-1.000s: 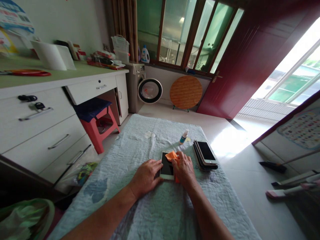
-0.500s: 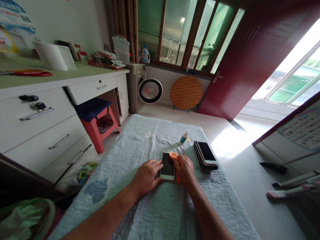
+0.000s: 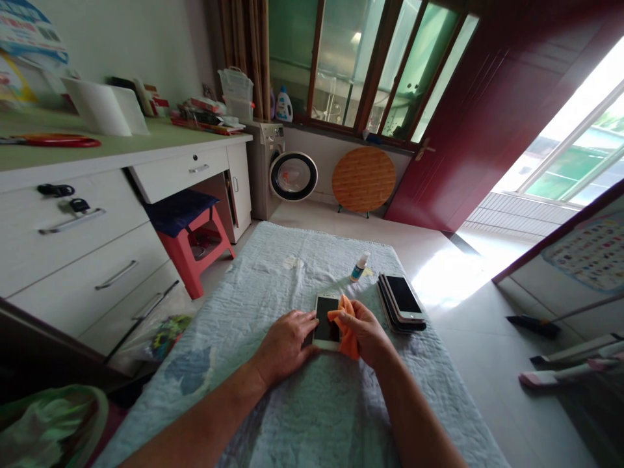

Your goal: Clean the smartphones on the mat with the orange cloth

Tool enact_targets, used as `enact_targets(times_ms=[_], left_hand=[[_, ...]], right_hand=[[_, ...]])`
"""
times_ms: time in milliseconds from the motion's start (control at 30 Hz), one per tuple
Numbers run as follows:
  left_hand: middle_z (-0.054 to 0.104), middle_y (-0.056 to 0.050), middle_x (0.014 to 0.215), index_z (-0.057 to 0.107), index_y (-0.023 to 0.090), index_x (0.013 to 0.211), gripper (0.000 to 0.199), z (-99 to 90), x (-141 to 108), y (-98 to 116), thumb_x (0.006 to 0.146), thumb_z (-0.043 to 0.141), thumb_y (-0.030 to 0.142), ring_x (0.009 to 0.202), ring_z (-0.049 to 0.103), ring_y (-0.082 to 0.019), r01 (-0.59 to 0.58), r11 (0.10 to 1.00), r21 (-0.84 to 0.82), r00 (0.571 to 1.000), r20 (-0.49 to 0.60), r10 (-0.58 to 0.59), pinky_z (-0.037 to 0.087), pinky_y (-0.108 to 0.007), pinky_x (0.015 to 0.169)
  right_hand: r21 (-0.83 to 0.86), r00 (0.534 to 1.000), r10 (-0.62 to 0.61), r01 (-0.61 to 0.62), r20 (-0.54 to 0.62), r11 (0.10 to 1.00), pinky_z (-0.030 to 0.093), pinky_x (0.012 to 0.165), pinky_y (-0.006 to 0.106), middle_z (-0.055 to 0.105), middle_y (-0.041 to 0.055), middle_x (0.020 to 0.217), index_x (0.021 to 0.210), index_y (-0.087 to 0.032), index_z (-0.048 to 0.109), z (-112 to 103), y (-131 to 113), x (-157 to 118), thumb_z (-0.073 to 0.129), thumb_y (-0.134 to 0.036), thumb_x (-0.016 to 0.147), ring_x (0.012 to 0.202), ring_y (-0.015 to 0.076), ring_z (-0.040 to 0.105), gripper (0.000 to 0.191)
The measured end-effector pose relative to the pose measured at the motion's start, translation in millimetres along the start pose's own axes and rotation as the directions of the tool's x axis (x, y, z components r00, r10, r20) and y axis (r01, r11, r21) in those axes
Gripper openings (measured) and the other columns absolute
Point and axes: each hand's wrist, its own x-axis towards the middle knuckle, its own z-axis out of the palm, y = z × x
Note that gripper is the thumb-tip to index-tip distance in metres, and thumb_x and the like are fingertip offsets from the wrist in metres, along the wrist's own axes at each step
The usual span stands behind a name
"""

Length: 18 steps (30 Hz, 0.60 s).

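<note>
White-framed, black-screened smartphone (image 3: 326,328) lies on our pale-blue quilted cover (image 3: 297,406) against our left hand (image 3: 286,339), thumb and fingers apart, while our right hand (image 3: 369,331) pinches a crumpled orange cloth (image 3: 349,343) over its right edge, wiping apparently begun but unfinished.

Orange cloth (image 3: 350,341), black-and-white phone (image 3: 327,318), pale blue cover (image 3: 253,279) with darker blue motif (image 3: 189,372)
</note>
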Motion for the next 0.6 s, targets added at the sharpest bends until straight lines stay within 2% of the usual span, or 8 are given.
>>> enact_targets(times_ms=[133,333,467,600], left_hand=[[0.06,-0.01,0.133,0.062,0.018,0.122,0.045,0.3,0,0,0.081,0.069,0.037,0.12,0.054,-0.028,0.01,1.0,-0.006,1.0,-0.006,-0.01,0.043,-0.043,0.104],[0.058,-0.01,0.134,0.061,0.017,0.124,0.046,1.7,-1,0,0.081,0.068,0.032,0.122,0.053,-0.028,0.023,1.0,-0.001,1.0,0.005,-0.023,0.041,-0.041,0.106],[0.057,-0.013,0.135,0.061,0.016,0.124,0.046,1.5,0,-1,0.084,0.065,0.039,0.123,0.053,-0.029,0.016,1.0,0.019,1.0,0.014,-0.017,0.04,-0.043,0.106],[0.058,-0.013,0.134,0.061,0.017,0.122,0.048,2.0,0,-2,0.084,0.065,0.045,0.12,0.054,-0.029,-0.005,1.0,0.022,1.0,0.01,0.005,0.042,-0.044,0.104]], right_hand=[[0.019,0.999,0.022,-0.023,0.048,1.0,0.046,0.062,0.021,0.068,0.0016,0.081,0.09,-0.017,0.06,-4,1,0,0.087,-0.032,0.056,0.067,0.0124,0.061,0.046],[0.03,0.993,0.015,-0.018,0.117,0.999,0.049,0.063,0.023,0.068,0.0013,0.079,0.09,-0.017,0.062,-5,0,0,0.084,-0.033,0.06,0.068,0.0133,0.063,0.041],[-0.004,0.992,0.051,-0.051,0.117,0.999,0.048,0.05,0.021,0.069,0.0031,0.079,0.096,-0.018,0.061,-1,-6,-4,0.081,-0.042,0.066,0.06,0.0139,0.064,0.044],[-0.033,0.996,0.07,-0.068,0.062,0.997,0.044,0.039,0.02,0.069,0.0051,0.081,0.1,-0.016,0.063,0,-10,-6,0.08,-0.045,0.065,0.055,0.0155,0.064,0.048]])
